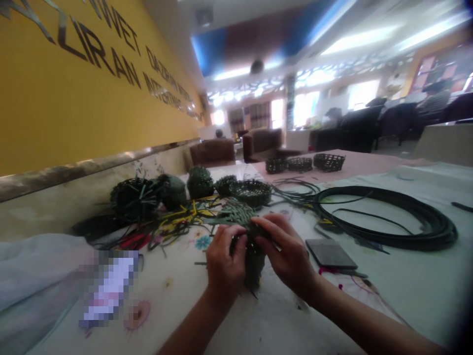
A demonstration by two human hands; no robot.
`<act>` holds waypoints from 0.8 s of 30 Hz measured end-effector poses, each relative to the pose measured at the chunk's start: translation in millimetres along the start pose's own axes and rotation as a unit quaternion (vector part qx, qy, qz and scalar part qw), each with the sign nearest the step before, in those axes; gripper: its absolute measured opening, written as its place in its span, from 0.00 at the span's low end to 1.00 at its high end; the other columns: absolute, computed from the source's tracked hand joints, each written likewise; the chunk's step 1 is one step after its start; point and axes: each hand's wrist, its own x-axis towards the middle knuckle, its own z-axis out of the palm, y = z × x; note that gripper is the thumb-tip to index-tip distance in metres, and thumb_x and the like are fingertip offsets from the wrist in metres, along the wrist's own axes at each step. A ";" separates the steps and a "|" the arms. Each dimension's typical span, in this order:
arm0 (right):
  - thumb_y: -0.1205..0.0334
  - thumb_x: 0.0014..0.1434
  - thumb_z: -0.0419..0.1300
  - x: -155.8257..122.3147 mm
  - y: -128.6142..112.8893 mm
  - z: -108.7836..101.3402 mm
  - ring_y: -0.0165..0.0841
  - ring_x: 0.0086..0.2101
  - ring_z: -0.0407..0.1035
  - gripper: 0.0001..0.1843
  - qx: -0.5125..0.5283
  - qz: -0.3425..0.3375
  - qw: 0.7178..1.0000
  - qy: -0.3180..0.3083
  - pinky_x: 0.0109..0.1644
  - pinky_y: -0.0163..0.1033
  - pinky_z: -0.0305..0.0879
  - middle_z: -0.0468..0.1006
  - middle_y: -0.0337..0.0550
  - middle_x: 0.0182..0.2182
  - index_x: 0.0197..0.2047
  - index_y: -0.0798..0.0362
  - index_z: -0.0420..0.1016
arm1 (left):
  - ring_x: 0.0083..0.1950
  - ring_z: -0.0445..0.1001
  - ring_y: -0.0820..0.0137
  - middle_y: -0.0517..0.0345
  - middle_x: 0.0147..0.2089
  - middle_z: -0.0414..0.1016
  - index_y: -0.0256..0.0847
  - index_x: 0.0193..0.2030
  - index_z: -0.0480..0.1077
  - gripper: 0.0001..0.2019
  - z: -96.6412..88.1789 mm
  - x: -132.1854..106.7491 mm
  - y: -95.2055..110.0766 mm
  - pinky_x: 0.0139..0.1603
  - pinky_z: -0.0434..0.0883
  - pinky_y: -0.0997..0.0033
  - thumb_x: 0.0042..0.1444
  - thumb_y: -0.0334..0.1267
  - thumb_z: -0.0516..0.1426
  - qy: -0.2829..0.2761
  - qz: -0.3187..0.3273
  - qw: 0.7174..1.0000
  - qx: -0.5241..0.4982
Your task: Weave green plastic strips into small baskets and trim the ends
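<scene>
Both of my hands grip a small, partly woven dark green basket held just above the white table. My left hand is closed on its left side, fingers curled over the rim. My right hand pinches the right side and top edge. Loose green strips stick out of the weave behind my fingers. A dark flat phone lies just right of my right hand.
Several finished green woven baskets and a heap of green, yellow and red strips sit beyond my hands. A big coil of dark green strip lies at the right. More baskets stand farther back. A yellow wall runs along the left.
</scene>
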 end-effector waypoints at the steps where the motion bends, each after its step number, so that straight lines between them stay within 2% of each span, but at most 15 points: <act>1: 0.71 0.64 0.56 0.8 -0.5 -0.6 0.38 0.44 0.70 0.18 0.001 0.002 1.000 -0.001 0.47 0.45 0.72 0.72 0.47 0.44 0.55 0.47 0.71 | 0.40 0.76 0.69 0.56 0.38 0.76 0.40 0.42 0.71 0.04 -0.9 0.4 0.2 0.43 0.72 0.71 0.61 0.32 0.57 -0.004 0.004 1.000 0.006; 8: 0.70 0.63 0.58 3.2 -4.9 -3.7 0.37 0.44 0.70 0.16 -0.010 -0.009 1.000 -0.001 0.46 0.44 0.72 0.73 0.48 0.44 0.54 0.51 0.71 | 0.37 0.77 0.69 0.55 0.36 0.77 0.39 0.40 0.72 0.04 -5.2 3.9 1.3 0.40 0.73 0.72 0.59 0.31 0.57 -0.018 0.010 0.999 0.029; 13: 0.69 0.63 0.58 4.7 -7.7 -3.9 0.36 0.40 0.72 0.14 -0.050 -0.016 0.999 0.009 0.43 0.42 0.73 0.75 0.48 0.41 0.52 0.52 0.72 | 0.38 0.76 0.69 0.54 0.37 0.75 0.39 0.43 0.70 0.05 -0.3 0.6 -0.4 0.39 0.73 0.72 0.61 0.31 0.55 -0.028 0.019 0.999 0.032; 24: 0.71 0.60 0.55 7.5 -8.8 -2.5 0.35 0.35 0.71 0.12 -0.103 -0.001 0.994 0.026 0.37 0.40 0.70 0.74 0.47 0.37 0.47 0.54 0.71 | 0.40 0.75 0.69 0.54 0.38 0.73 0.39 0.43 0.69 0.05 12.2 -4.2 -1.1 0.41 0.72 0.71 0.61 0.30 0.54 -0.004 0.012 1.000 -0.008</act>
